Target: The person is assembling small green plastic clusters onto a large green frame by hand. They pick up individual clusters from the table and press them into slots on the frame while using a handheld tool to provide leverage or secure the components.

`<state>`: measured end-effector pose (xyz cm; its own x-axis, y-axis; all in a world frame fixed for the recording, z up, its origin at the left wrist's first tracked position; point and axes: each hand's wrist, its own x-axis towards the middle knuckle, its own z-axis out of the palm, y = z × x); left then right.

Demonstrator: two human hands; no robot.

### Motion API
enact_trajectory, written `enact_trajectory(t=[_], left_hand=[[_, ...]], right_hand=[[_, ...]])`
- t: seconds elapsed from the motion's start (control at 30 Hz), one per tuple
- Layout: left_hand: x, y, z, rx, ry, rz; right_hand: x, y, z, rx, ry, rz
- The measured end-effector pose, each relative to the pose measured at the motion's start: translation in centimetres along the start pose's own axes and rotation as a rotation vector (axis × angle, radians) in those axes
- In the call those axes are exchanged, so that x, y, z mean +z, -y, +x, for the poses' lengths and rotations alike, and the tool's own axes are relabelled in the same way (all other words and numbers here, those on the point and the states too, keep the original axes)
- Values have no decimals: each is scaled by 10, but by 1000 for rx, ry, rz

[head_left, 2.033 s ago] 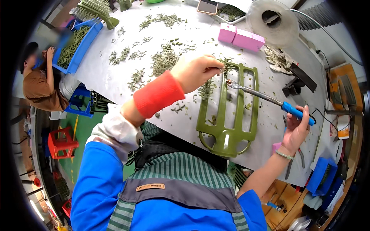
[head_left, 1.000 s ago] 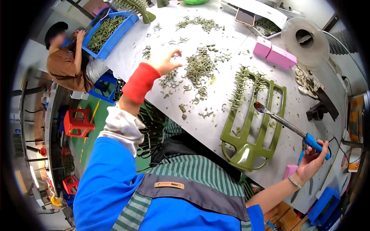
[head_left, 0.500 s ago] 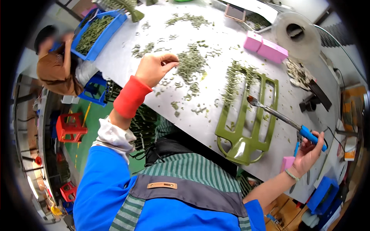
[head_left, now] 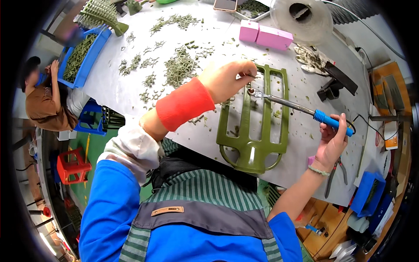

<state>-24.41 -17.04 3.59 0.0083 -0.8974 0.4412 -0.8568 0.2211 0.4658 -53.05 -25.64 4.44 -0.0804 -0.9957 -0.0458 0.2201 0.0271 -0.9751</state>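
Observation:
My left hand (head_left: 231, 79), with a red wristband, pinches what looks like a small green piece, mostly hidden by the fingertips, over the upper bars of an olive-green slotted frame (head_left: 252, 155). The frame lies on the table, its cup-shaped base toward me. Wrapped around the blue handle of a soldering iron (head_left: 293, 104) are the fingers of my right hand (head_left: 331, 142). The iron's dark tip is at the frame's middle bar, just below my left fingertips; contact cannot be made out. My left hand covers the frame's upper left part.
Small curved green pieces (head_left: 180, 66) lie heaped and scattered on the white table (head_left: 144, 41). Pink blocks (head_left: 265, 36), a stained glove (head_left: 310, 59), a black stand (head_left: 336, 85) and pliers (head_left: 335, 177) surround the frame. At left, a person (head_left: 49, 102) sits beside a blue bin (head_left: 83, 59).
My left hand has moved right, from beside the green heap to the top of the frame. The soldering iron's tip has come close to its fingertips. The whole view has shifted.

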Motion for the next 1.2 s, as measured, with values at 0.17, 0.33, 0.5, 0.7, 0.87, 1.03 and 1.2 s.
enact_trajectory(t=[0.17, 0.33, 0.5, 0.7, 0.87, 1.03, 1.2], left_hand=[[-13, -4, -1, -292, 107, -297], [-4, 2, -4, -314, 115, -454], [9, 5, 0, -126, 49, -126], [25, 13, 2, -38, 29, 56], [23, 15, 0, -40, 32, 97], [18, 12, -5, -148, 78, 84], [-19, 19, -3, -204, 47, -334]], right_hand=[[-5, 2, 1, -7, -4, 17], [-4, 1, 1, -18, 17, 29], [-2, -5, 3, -8, 29, 37], [3, -14, 6, -4, 38, 71], [4, -14, 6, -28, 33, 48], [-1, 5, 0, -16, -38, -23], [-17, 10, -4, 6, -28, 45]])
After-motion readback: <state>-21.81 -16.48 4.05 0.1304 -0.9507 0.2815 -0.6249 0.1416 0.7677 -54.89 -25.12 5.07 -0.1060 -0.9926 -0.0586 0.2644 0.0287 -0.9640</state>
